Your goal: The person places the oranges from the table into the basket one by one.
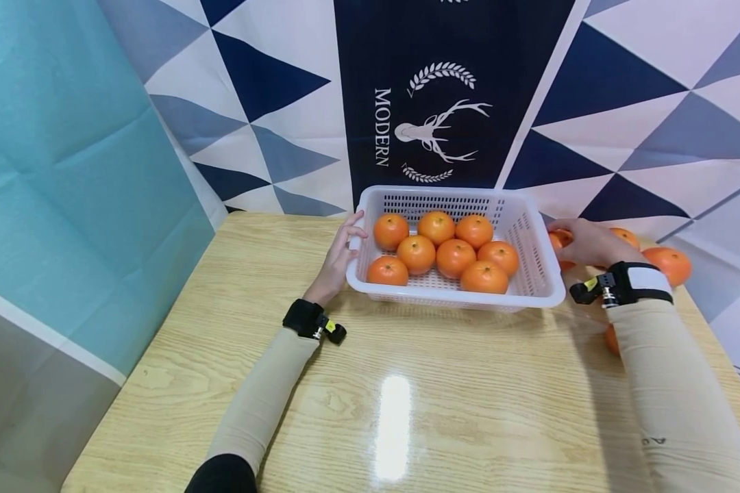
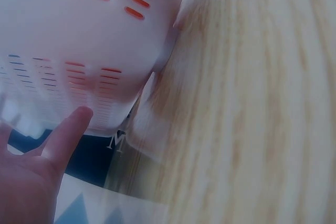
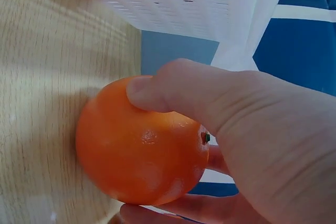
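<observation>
A white plastic basket [image 1: 450, 296] with slotted walls stands on the table and holds several oranges [image 1: 456, 259]. My left hand [image 1: 336, 263] grips its left end, fingers over the rim and thumb [image 2: 71, 135] against the outer wall. Just outside the basket's right end, my right hand [image 1: 586, 241] holds an orange [image 3: 142, 145]. The thumb [image 3: 157, 90] lies across this orange and the fingers curl round its far side, partly hidden behind it. Its small green stem end shows near the palm.
More loose oranges lie right of the basket: one by the table's right edge [image 1: 667, 266], one behind my right hand [image 1: 625, 237], and one half hidden under the right forearm [image 1: 612, 339]. A patterned cloth [image 1: 284, 89] hangs behind the wooden table [image 1: 469, 397].
</observation>
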Demonstrator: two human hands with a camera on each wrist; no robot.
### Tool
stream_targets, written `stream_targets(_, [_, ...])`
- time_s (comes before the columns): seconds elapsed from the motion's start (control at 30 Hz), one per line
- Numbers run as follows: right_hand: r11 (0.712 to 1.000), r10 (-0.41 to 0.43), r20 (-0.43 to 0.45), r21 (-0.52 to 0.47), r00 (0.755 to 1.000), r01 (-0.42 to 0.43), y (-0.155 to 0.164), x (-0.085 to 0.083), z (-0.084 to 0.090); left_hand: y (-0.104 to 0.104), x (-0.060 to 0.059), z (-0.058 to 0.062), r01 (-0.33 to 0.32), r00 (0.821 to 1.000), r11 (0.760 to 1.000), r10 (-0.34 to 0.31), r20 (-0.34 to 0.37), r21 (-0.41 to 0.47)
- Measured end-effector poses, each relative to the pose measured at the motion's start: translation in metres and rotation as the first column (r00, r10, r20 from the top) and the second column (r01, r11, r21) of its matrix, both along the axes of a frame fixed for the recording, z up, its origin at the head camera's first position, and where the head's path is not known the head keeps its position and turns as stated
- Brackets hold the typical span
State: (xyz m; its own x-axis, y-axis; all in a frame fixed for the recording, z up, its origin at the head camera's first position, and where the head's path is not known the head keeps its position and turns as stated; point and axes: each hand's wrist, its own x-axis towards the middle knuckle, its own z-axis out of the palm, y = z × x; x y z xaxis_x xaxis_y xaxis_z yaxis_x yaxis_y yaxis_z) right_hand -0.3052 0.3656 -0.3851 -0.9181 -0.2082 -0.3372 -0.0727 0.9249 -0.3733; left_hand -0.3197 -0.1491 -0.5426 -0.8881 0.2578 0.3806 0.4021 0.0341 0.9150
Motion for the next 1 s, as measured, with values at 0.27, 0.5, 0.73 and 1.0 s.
stream_targets(0.27, [1.0,0.001,-0.037,0.026,0.999,0.0,0.005,0.003,0.002,-0.005,-0.009,-0.009,0.03,0.999,1.0,-0.03,0.012,-0.005])
stream_targets(0.5, [0.998,-0.035,-0.065,0.056,0.997,0.039,0.009,0.008,0.009,-0.005,-0.009,-0.01,0.017,1.0,1.0,-0.016,0.017,-0.02])
stream_targets(0.73, [0.995,-0.067,-0.108,0.061,0.992,0.074,0.009,0.013,0.023,-0.003,-0.01,-0.01,0.008,1.0,1.0,-0.008,0.01,-0.014])
stream_targets(1.0, [0.993,-0.094,-0.176,0.055,0.98,0.105,0.011,0.018,0.046,0.001,0.002,0.003,0.003,1.0,1.0,-0.003,0.02,-0.004])
